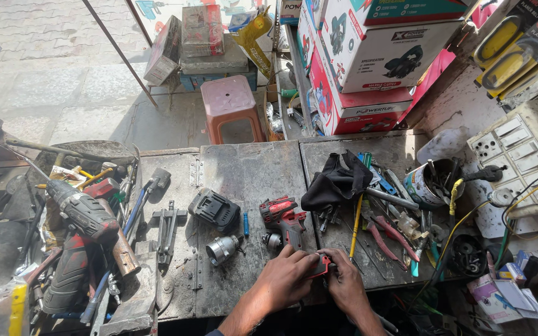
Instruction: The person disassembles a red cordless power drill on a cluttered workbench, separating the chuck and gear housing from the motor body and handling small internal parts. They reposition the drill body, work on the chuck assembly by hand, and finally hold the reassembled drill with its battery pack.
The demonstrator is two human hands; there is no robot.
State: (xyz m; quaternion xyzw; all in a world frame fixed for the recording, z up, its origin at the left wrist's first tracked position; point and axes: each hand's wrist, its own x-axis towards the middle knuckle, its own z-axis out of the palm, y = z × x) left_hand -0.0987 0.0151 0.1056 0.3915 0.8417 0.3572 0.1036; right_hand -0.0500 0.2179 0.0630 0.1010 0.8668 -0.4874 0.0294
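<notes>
Both hands, the left hand [286, 274] and right hand [344, 281], pinched closed on the base of the red-and-black cordless drill body [287, 227] lying near-centre on the grey metal bench [244, 168]; it looked heavy, rigid, best held by its handle.

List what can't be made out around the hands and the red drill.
Head view:
- Drill base: covered by left hand and right hand.
- Fingertips: tucked under, grip unclear.
- Forearms: cut off by the bottom edge.
- Items beneath the black cloth: hidden.

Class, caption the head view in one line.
Both hands, left hand and right hand, grip a red cordless drill on a cluttered workbench.
</notes>
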